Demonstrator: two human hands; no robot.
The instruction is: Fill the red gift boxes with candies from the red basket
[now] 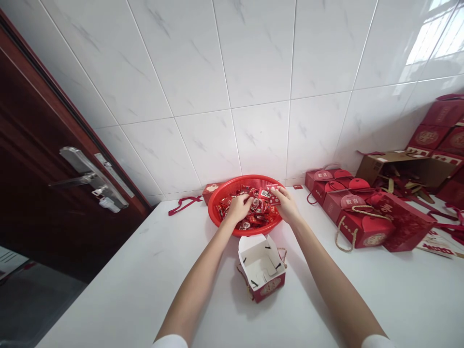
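A red plastic basket (217, 220) full of red-wrapped candies (257, 205) stands against the wall. My left hand (239, 208) reaches into it, its fingers curled down among the candies; what they hold, if anything, is hidden. Over the basket's right side, my right hand (286, 205) is closed on a red candy packet (273, 193) with pale dots, pinched between thumb and fingers. Between my forearms, just in front of the basket, stands a red gift box (270, 288) with its top open. Its white inside shows nothing in it, and rope handles hang at its sides.
Closed red gift boxes (362, 227) stand in a group on the right, beside a red bag (408, 222) and an open cardboard box (373, 169). More red boxes are stacked behind. A red ribbon (183, 205) lies left of the basket. A dark door (43, 145) is at the left.
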